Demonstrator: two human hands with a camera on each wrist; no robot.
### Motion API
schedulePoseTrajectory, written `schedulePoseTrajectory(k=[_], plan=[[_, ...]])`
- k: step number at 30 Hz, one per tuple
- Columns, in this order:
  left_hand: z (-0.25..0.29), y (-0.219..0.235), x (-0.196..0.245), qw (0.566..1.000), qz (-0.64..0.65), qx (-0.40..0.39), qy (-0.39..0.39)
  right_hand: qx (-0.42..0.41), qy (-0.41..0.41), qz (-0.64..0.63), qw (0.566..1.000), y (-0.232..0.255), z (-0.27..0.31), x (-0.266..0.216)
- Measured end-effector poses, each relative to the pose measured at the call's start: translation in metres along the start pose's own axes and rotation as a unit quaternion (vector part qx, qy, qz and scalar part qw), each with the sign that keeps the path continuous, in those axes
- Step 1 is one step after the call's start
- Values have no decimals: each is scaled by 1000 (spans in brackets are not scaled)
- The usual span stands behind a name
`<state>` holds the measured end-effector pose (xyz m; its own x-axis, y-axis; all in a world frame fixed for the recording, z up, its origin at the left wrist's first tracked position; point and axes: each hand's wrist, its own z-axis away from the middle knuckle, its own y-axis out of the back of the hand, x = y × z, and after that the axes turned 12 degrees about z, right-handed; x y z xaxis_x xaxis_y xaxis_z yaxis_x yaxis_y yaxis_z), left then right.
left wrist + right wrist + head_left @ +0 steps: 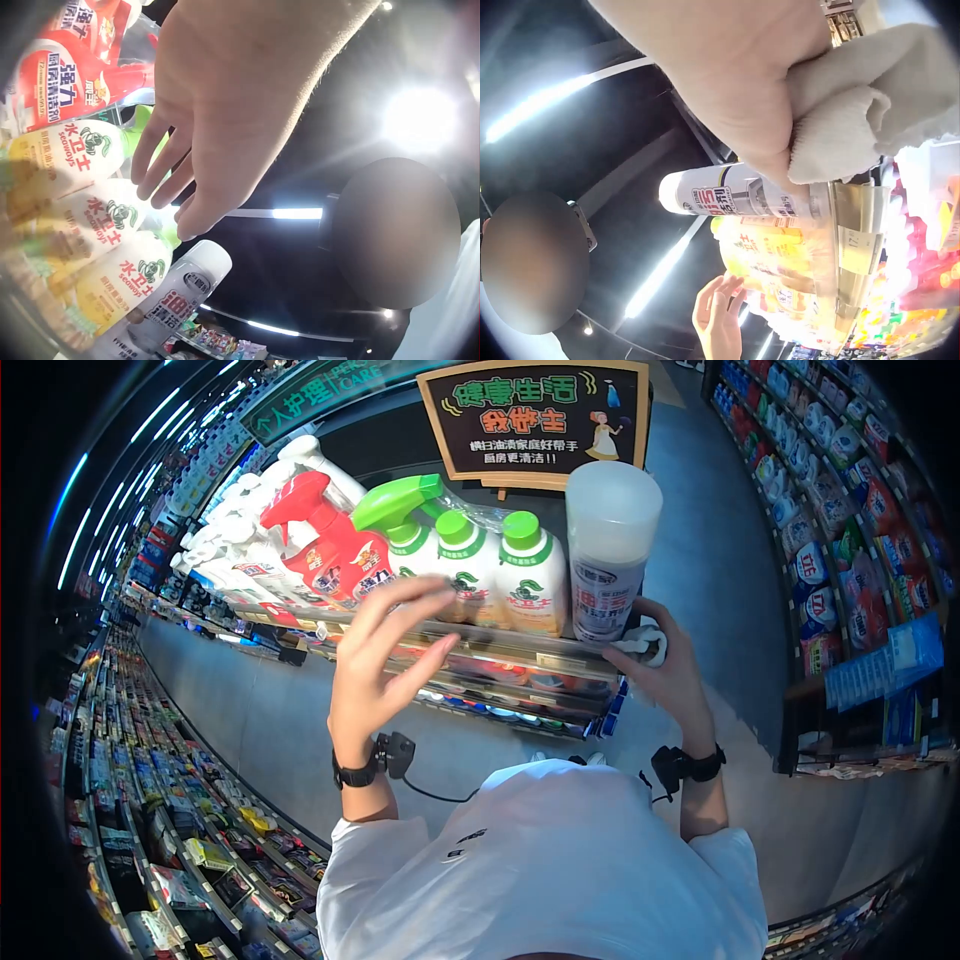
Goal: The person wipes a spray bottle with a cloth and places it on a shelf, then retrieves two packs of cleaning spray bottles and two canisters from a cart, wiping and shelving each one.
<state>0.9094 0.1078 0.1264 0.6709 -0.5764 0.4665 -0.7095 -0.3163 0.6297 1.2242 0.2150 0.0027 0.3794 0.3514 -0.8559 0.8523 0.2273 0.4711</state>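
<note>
My right hand (680, 678) grips a crumpled white cloth (840, 139) at the right end of the top shelf, against the foot of a tall aerosol can (600, 595) with a clear-white cap. Fingers parted and loosely bent, my left hand (378, 655) hovers in front of the white bottles and holds nothing. Beside the can stand two white bottles with green screw caps (532, 575), and a matching bottle with a green trigger head (400, 515). Farther left are red spray bottles (335, 555). In the left wrist view, yellow-bottomed labels (124, 289) show below that hand.
A chalkboard-style sign (535, 425) stands behind the bottles. Along the shelf front runs a price rail (859, 251) with tags, and more goods sit on lower tiers. Stocked racks (830, 510) line the right side; another long rack (150, 800) curves along the left.
</note>
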Motion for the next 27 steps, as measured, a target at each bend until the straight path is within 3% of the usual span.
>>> schedulePoseTrajectory(k=[4,6,11,15,22,27], plan=[[15,-17,3,998,11,-45,40,-22,3,-84,996,0,20,26],[20,-27,5,995,19,-61,78,-11,35,-65,997,1,27,32],[18,-55,15,994,18,-48,93,31,60,-93,993,10,37,42],[17,-76,20,994,39,-35,95,23,-33,-100,994,21,45,58],[29,-104,30,979,31,-88,181,-36,-67,-163,984,22,48,86],[51,-99,43,963,0,-105,249,81,-39,-176,980,21,40,80]])
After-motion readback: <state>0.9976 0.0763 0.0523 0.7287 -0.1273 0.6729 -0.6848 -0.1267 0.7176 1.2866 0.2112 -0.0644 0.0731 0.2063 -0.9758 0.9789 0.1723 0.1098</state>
